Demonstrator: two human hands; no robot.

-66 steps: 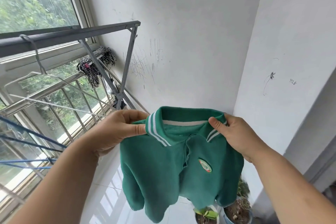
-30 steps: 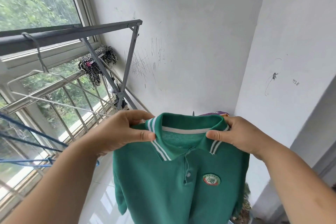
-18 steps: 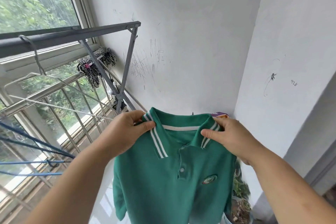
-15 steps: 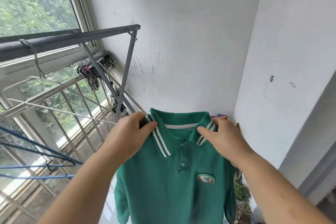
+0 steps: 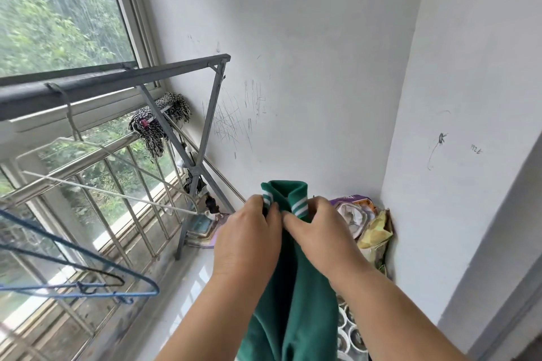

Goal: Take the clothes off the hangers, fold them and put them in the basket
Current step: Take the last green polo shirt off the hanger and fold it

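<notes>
**A:** How far is the work?

**B:** The green shirt (image 5: 296, 302) is off its hanger. A white hanger (image 5: 96, 189) hangs bare on the drying rack (image 5: 111, 83), and a blue hanger (image 5: 88, 291) shows bare below the rack's bar. The shirt hangs in the air to the right of the rack, doubled lengthwise. I judge the folding is only begun. No basket is in view.

**A:** And the hands?

**B:** Both are raised to the right of the rack and touch each other. The left hand (image 5: 249, 240) pinches one striped end of the collar (image 5: 283, 193), with its fingers curled close together. The right hand (image 5: 319, 237) pinches the other end between thumb and fingers. The two ends meet.
</notes>
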